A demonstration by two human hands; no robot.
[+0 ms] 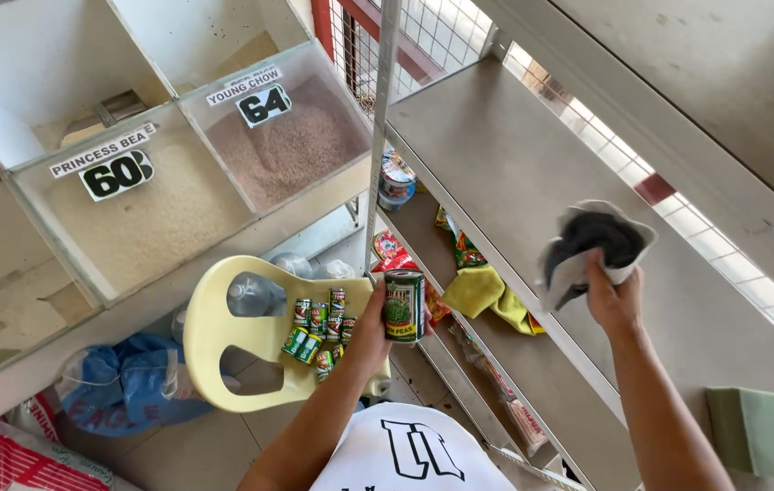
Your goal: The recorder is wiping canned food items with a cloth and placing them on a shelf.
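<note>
My left hand [371, 329] grips a green-labelled tin can [403, 305], held upright beside the metal shelf post [381, 127]. My right hand [612, 295] clutches a dirty white cloth [594, 241], bunched and dark in its middle, just above the grey shelf board [496, 155]. Below my left hand, a cream plastic chair [223, 345] carries several more small green cans [319, 327] on its seat.
Glass-fronted bins of rice [146, 218] with price cards stand at the left. A green sponge [755, 432] lies on the shelf at lower right. A yellow cloth [482, 291] and packets sit on the lower shelf. Blue [119, 386] and red [5, 464] sacks rest on the floor.
</note>
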